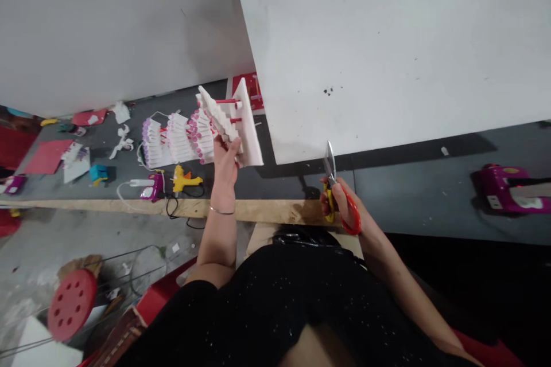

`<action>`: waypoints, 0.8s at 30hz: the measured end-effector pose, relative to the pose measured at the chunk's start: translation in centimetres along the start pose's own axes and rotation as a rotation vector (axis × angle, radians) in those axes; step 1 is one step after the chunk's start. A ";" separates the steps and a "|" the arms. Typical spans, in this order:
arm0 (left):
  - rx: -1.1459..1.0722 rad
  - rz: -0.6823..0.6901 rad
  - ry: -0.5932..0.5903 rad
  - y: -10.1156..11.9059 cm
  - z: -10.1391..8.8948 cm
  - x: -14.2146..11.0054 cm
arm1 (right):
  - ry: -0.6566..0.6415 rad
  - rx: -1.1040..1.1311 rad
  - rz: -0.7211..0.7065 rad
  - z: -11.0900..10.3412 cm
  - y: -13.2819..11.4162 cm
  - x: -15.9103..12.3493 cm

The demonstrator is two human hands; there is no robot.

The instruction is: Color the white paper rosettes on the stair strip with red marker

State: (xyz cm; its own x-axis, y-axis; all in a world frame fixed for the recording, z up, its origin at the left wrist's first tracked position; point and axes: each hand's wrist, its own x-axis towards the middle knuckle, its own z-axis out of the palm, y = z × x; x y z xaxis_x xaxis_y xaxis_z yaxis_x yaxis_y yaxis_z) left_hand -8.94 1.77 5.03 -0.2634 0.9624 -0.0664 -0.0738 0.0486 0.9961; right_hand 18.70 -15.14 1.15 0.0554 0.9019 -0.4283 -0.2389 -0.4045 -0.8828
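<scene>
L hand (pixel 224 163): fingers spread, palm up under a white foam model (pixel 247 126), thumb hidden behind it. Hold looks light but steady, piece propped on the fingers w/ its stepped white edge angled to upper left. Red pegs (pixel 228 101) join the stepped part to the flat backing board. Thin metal bangle (pixel 221 211) on L wrist.

R hand (pixel 344 200): closed around scissors (pixel 329 161), yellow & red handles in the fist, blades up, nearly shut. Blades well apart from the model, nothing between them. Tips kept up & away from the L hand = safe hold for now.

Both hands are above a raw wood strip (pixel 267 211) at the surface edge. Past it, on the grey surface (pixel 107 149), center-left: rows of white fanned pieces (pixel 181 137) w/ pink & lilac tips, a yellow glue gun (pixel 183 180) just beside a magenta plastic unit (pixel 152 186), cord trailing. Red card sheets (pixel 47 155) far left. Big white foam board (pixel 387 51) fills upper right. Second magenta unit (pixel 508 189) at right edge.
</scene>
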 end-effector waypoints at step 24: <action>0.006 0.044 -0.030 -0.9 9.4 -3.5 | -0.014 -0.023 0.000 0.1 -0.7 0.5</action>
State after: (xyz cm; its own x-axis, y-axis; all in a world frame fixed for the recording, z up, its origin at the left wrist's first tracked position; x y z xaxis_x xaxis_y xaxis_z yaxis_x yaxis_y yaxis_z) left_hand 1.05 0.89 4.87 -0.2369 0.9713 -0.0208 -0.0574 0.0074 0.9983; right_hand 18.84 -14.38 1.50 0.0419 0.9038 -0.4260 -0.2169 -0.4079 -0.8869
